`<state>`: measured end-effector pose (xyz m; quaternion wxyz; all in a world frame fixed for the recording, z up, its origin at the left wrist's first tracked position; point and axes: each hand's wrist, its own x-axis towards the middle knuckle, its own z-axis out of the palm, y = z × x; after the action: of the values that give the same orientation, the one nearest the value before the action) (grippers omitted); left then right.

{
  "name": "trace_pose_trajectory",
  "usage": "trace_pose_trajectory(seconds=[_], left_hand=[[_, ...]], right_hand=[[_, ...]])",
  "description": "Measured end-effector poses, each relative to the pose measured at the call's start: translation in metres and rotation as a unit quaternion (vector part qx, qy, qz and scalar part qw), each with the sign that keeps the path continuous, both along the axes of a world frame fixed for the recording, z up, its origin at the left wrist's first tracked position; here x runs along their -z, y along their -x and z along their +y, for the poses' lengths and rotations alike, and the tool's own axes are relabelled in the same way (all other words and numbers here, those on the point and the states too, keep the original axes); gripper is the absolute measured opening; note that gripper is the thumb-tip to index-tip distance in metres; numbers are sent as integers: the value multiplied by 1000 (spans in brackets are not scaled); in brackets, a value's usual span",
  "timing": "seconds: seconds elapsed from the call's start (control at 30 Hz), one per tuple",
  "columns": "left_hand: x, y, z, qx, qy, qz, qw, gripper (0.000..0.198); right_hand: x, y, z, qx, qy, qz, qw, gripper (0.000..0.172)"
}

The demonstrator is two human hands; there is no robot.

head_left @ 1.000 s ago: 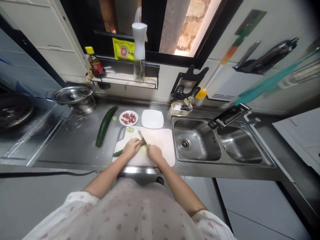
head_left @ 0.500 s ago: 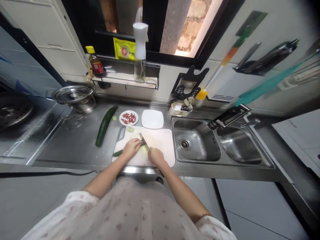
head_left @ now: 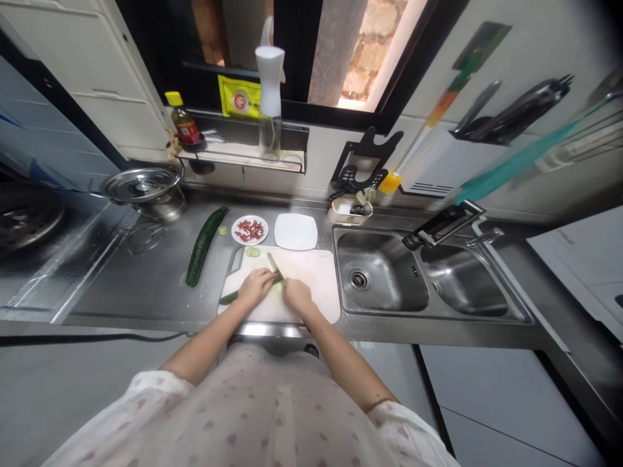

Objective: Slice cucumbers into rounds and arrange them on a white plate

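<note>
Left hand: fingers clamped on cut cucumber, atop white cutting board. Right hand: fingers closed round knife, blade just beside left fingertips.

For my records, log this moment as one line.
left hand: holding cucumber on cutting board | right hand: holding knife | slices: board's far edge

I'm getting a moderately lit feed: pinkish-white daylight glowing at the window, glare flashing off the steel counter and pot lid, top right corner lost in black. My wide lens stretches the knife holder sideways; left hand and right hand look soft.
</note>
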<state>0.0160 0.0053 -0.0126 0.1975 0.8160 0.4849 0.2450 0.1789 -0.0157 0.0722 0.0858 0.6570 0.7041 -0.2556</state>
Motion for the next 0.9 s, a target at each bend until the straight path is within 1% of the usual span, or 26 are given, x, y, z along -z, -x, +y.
trace_pose_trajectory(seconds=[0.3,0.57,0.67,0.9], left_hand=[[2,1,1,-2,-3,5,1000,26],[3,1,1,0,-12,1,1000,26],[3,1,1,1,-16,4,1000,26],[4,1,1,2,-16,7,1000,26]], right_hand=[[0,-11,-19,-3,8,-16,1000,31],[-1,1,-4,5,7,-6,1000,34],[-1,2,-3,9,6,-5,1000,34],[2,-10,-22,0,6,-20,1000,31]])
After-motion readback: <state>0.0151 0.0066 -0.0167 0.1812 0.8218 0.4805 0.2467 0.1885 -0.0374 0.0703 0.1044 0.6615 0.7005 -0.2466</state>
